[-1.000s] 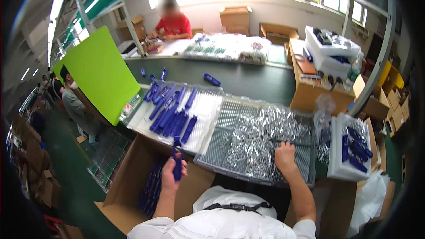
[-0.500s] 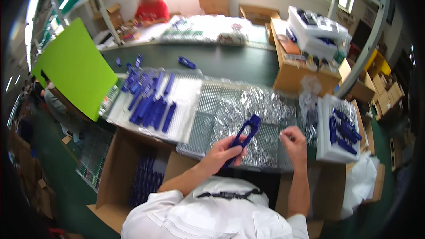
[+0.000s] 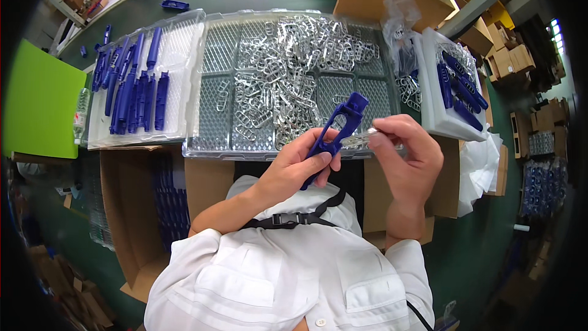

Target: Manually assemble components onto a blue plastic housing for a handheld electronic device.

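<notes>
My left hand [image 3: 300, 160] is closed around a long blue plastic frame [image 3: 354, 106], which tilts up to the right and has an oblong opening. Beside that opening, my right hand [image 3: 409, 156] pinches a silver metal clip [image 3: 360, 139] between thumb and fingers. The clip's far end reaches the blue frame; whether it sits inside cannot be made out. Behind both hands lies a clear ribbed tray [image 3: 211, 113], with a heap of looped silver metal clips [image 3: 294, 46] spread over its compartments.
At left, a white tray [image 3: 177, 95] bears several blue plastic parts [image 3: 124, 101]. A foam box [image 3: 435, 107] at right holds more. Open cardboard boxes [image 3: 128, 208] stand below the table edge. A bottle [image 3: 80, 113] stands by a green board [image 3: 40, 101].
My right hand has come in from the right, bringing the metal clip up to the blue frame. The view has tilted down toward the table. My left hand keeps its grip.
</notes>
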